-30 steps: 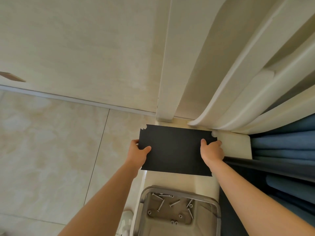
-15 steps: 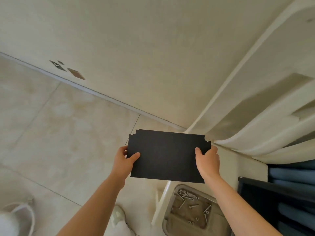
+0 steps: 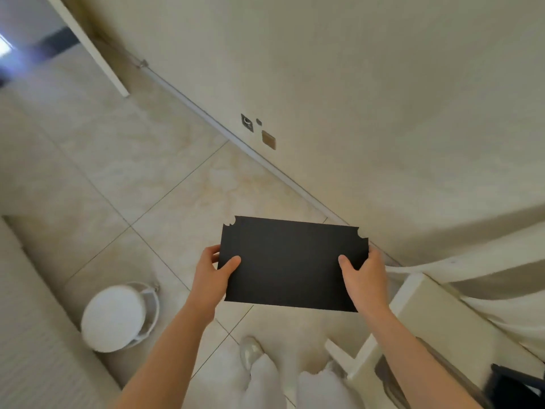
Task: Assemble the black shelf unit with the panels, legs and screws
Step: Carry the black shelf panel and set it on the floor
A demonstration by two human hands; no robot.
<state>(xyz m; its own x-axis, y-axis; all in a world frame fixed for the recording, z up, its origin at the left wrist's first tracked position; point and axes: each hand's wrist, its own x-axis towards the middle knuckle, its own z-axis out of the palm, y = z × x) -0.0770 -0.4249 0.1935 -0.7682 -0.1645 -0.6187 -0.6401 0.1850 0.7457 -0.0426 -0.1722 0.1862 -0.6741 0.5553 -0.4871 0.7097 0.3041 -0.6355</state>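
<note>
I hold one black panel (image 3: pixel 290 264) in the air in front of me, above the tiled floor (image 3: pixel 182 202), flat side up and a little tilted. My left hand (image 3: pixel 211 274) grips its left short edge: the thumb lies on the top face and the fingers curl under the edge. My right hand (image 3: pixel 364 278) grips the right short edge in the same way, thumb on top. So the panel lies between my two hands, with its long side going from one hand to the other. The two far corners have small cut-out notches; the near corners are partly hidden by my hands.

On the floor at my left stands one white round bin (image 3: pixel 115 317) with a grey frame. Its top is covered, so I cannot tell what is inside. At my right there is one white table (image 3: pixel 436 314), touched by a pale curtain (image 3: pixel 486 267). One dark object (image 3: pixel 516 385) shows at the lower right corner, too blurred to name. Low on the wall (image 3: pixel 354 98) I count three small marks or plates.
</note>
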